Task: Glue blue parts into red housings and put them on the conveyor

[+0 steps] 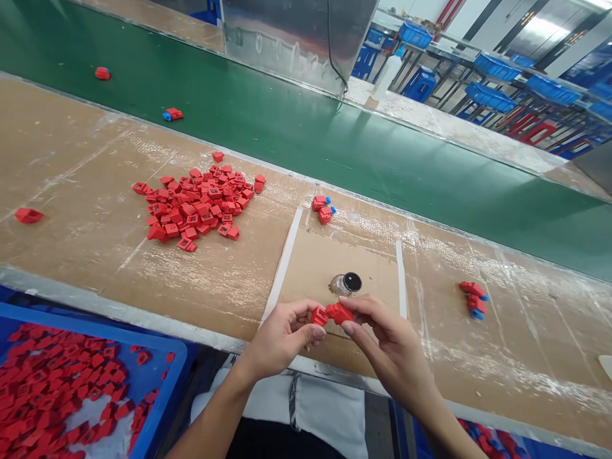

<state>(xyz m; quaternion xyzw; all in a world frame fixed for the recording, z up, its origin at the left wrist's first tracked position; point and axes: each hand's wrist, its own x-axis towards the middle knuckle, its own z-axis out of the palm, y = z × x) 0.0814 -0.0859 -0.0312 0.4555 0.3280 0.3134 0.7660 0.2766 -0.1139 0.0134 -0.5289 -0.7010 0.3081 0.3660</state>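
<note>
A green conveyor belt (306, 134) runs beyond the cardboard-covered tabletop (86, 268), and a blue bin (95, 319) of red plastic parts sits at near left. Above the tabletop's near edge, the left hand (282, 338) and right hand (392, 344) each pinch one of two red plastic pieces (332, 313), held together end to end, their long axis running left to right, just near of a small glass jar (345, 284) with a black lid.

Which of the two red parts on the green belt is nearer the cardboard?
The right-hand one, its blue end showing; the other lies farther up the belt.
</note>
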